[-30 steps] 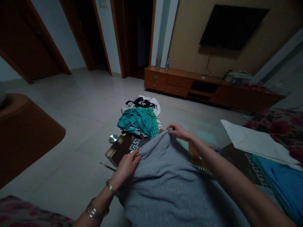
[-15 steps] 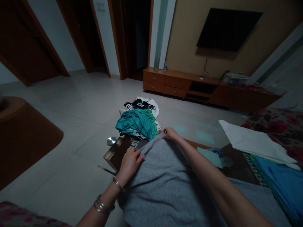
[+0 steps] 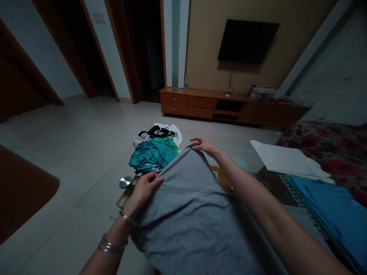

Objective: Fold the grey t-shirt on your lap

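Observation:
A grey cloth garment [image 3: 197, 206] spreads across the lower middle of the view, its far edge raised between my two hands. My left hand [image 3: 146, 187], with silver bangles on the wrist, pinches that edge at the near left corner. Farther out, my right hand [image 3: 203, 146] grips the far corner between thumb and fingers. Just beyond lies a heap with a teal garment [image 3: 153, 154] in front and black-and-white clothes [image 3: 160, 131] behind. The garment's exact kind cannot be made out, and it covers much of the low table under it.
Right of my arm, a folded white cloth [image 3: 288, 158] and a blue folded garment [image 3: 329, 206] lie on the table. A flowered sofa [image 3: 341, 149] stands at the right. A brown rounded seat [image 3: 25, 194] is at the left. A TV cabinet [image 3: 200, 102] lines the far wall.
Both hands have lifted the grey garment's edge up off the table and pulled it taut. My left hand now has hold of the edge. The view has turned slightly right.

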A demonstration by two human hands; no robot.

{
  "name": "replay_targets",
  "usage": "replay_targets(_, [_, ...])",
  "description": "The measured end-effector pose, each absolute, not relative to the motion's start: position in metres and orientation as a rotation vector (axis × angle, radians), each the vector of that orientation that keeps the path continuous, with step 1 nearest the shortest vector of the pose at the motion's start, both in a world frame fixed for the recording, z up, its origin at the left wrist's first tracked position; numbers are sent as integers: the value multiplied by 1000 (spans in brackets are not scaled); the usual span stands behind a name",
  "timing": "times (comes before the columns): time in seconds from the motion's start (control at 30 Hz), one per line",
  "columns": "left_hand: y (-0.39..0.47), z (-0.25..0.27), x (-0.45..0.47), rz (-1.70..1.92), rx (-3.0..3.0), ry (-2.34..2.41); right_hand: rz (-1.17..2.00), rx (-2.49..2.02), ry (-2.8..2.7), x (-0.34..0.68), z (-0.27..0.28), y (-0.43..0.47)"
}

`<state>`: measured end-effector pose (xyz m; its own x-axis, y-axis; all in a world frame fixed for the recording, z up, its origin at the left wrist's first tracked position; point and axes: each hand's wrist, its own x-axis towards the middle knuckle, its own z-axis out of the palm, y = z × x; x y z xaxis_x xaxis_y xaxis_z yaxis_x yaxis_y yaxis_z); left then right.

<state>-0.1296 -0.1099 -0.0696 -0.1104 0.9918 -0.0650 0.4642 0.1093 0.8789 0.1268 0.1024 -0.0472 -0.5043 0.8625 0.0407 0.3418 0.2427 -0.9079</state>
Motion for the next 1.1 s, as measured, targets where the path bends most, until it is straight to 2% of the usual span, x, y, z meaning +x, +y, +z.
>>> replay_targets(0.17, [-61, -93, -136, 628, 1778, 2074, 844, -1385, -2013, 82, -58, 129])
replay_targets(0.33, [-32, -125, -143, 352, 1867, 2227, 795, -1418, -1973, 78, -79, 131])
replay_targets(0.53, [-20, -125, -158, 355, 1907, 2016, 845, -1428, -1954, 175, -79, 90])
replay_targets(0.7, [-13, -121, -164, 372, 1845, 1911, 898, -1410, -1840, 309, -88, -25])
replay_targets(0.93, [8, -129, -164, 285, 1787, 1963, 340, -1896, -1083, 458, -152, -257])
replay_targets(1.0, [13, -129, -163, 285, 1795, 1982, 338, -1942, -879, 473, -175, -303])
replay_targets(1.1, [18, -129, -161, 321, 1814, 2008, 531, -1870, -712, 477, -201, -339])
